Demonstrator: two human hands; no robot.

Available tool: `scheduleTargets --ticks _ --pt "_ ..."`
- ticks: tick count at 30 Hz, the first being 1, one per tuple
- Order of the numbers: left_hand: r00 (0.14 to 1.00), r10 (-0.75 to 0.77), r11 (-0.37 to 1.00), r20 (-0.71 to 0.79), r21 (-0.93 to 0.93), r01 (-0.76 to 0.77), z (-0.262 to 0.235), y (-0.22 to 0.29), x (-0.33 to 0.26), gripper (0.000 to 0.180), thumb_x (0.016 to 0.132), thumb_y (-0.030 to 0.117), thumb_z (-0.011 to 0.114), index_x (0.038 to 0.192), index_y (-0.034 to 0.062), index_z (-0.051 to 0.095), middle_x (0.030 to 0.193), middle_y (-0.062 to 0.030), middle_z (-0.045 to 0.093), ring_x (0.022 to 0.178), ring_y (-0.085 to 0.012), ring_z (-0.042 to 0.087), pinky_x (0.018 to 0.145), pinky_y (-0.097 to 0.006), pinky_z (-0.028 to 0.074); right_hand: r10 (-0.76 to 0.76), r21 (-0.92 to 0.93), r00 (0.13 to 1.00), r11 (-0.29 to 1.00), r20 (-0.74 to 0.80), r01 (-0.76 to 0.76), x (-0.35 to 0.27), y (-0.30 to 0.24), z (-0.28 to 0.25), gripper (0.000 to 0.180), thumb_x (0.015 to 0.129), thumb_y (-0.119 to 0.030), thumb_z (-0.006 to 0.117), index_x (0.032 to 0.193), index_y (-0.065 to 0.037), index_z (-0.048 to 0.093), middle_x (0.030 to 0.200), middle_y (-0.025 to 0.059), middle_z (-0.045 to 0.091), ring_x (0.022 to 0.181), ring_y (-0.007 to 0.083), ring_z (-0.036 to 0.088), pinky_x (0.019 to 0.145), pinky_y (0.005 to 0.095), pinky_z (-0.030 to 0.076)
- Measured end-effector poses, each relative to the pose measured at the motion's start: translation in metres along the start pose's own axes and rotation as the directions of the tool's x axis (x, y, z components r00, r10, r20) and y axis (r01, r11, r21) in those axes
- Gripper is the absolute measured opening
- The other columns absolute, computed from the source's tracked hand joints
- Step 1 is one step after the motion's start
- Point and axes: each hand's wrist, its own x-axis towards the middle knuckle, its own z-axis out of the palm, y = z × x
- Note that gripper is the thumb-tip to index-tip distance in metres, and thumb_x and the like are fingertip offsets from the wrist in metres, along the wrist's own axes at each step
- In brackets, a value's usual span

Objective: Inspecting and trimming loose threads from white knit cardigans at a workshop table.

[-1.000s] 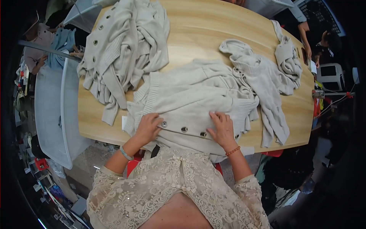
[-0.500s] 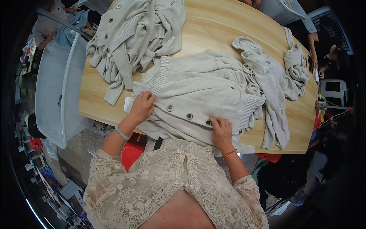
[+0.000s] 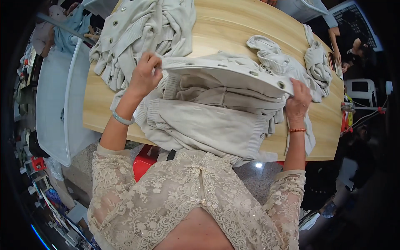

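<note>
Room: a workroom, with one person (image 3: 350,39) at the upper right and another (image 3: 43,39) at the upper left.
Table: pale wood-grain top (image 3: 227,25) across the upper and middle frame; a translucent bin (image 3: 52,108) stands at the left.
Cardigan: off-white knit (image 3: 204,123), on the table at the centre of the frame, just in front of the wearer.
Button band: its far edge (image 3: 237,68) is raised and stretched between both hands, showing the inside.
Left hand: fingers (image 3: 146,75) curled together at the band's left end, seemingly pinching it; the tips are blurred.
Right hand: gripping the band's right end (image 3: 298,100), near the last visible button.
Done: the fronts are parted and the buttons in view look unfastened.
Left: the raised front is not lying flat; a loose heap (image 3: 146,33) at the upper left and rumpled knitwear (image 3: 283,62) at the upper right lie unfolded.
</note>
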Motion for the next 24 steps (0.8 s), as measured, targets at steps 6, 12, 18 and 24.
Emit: scheduleTargets --ticks 6,12,18,24 --pt "0.901 -0.256 0.967 0.351 0.109 0.232 0.030 -0.029 -0.100 0.039 0.073 0.001 0.063 0.110 0.0061 0.054 0.101 -0.0162 0.054 0.092 -0.0358 0.056 0.078 -0.042 0.047 0.128 0.056 0.919 0.985 0.373 -0.160 -0.099 -0.008 0.039 0.039 0.076 -0.007 0.065 0.114 -0.011 0.059 0.108 0.0088 0.058 0.104 0.0273 0.054 0.087 0.0435 0.042" --pt "0.892 -0.368 0.930 0.260 0.114 0.350 0.016 -0.032 -0.167 0.058 0.075 0.003 0.070 0.129 0.0043 0.048 0.104 -0.0146 0.056 0.093 -0.0289 0.055 0.083 -0.037 0.047 0.456 0.344 0.701 0.641 0.549 -0.686 -0.169 -0.031 0.043 0.047 0.077 -0.022 0.076 0.116 -0.003 0.056 0.107 0.0134 0.058 0.096 0.0266 0.058 0.078 0.0358 0.050" --pt "0.660 -0.664 0.568 0.352 -0.337 0.751 0.025 -0.073 -0.189 0.031 0.082 0.005 0.069 0.110 0.0014 0.056 0.083 0.0012 0.054 0.072 -0.0063 0.051 0.068 -0.020 0.044 0.578 0.445 0.636 0.455 0.512 -0.772 -0.185 -0.034 0.071 0.064 0.075 -0.024 0.079 0.127 0.001 0.052 0.113 0.0181 0.062 0.100 0.0231 0.060 0.082 0.0334 0.050" --pt "0.695 -0.607 0.539 0.385 -0.444 0.716 0.017 -0.051 -0.161 0.014 0.090 0.007 0.062 0.103 0.0009 0.058 0.089 0.0007 0.060 0.081 -0.0053 0.054 0.073 -0.021 0.044 0.453 0.561 0.598 0.230 0.661 -0.795 -0.170 -0.030 0.033 0.025 0.083 -0.017 0.072 0.101 0.000 0.065 0.082 0.0042 0.066 0.075 0.0082 0.057 0.068 0.0246 0.047"
